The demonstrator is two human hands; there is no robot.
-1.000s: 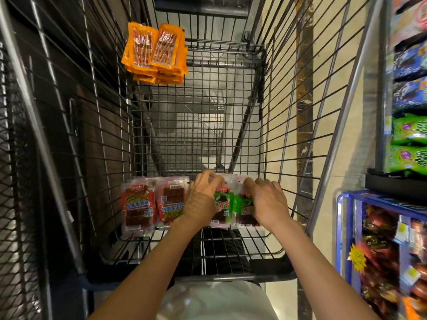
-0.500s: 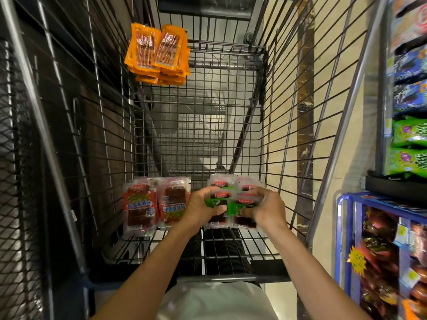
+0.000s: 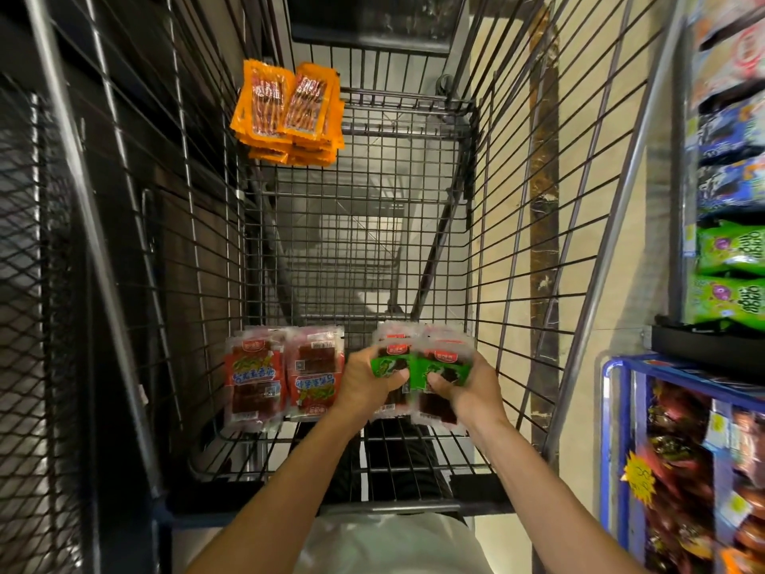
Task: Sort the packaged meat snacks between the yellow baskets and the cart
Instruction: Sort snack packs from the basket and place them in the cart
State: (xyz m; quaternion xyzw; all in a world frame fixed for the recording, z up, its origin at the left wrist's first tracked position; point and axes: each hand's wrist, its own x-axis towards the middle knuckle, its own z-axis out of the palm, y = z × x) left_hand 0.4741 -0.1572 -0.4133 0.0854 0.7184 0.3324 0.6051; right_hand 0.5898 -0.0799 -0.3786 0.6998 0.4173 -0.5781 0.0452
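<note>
Green-labelled snack packs (image 3: 434, 364), stacked at the near end of the cart (image 3: 517, 209). I see the left hand (image 3: 366, 385) and the right hand (image 3: 470, 393) each gripping one side of them, thumbs on top. Red-labelled packs (image 3: 281, 374) lie just to the left. Orange packs (image 3: 289, 109) sit in the far-left corner.

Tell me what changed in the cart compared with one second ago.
Both hands drew back toward the person: the left hand and right hand, earlier lying flat over the green-label packets, now grip them from the sides, thumbs on top. The red-label packets and the orange packets in the cart stayed put.
</note>
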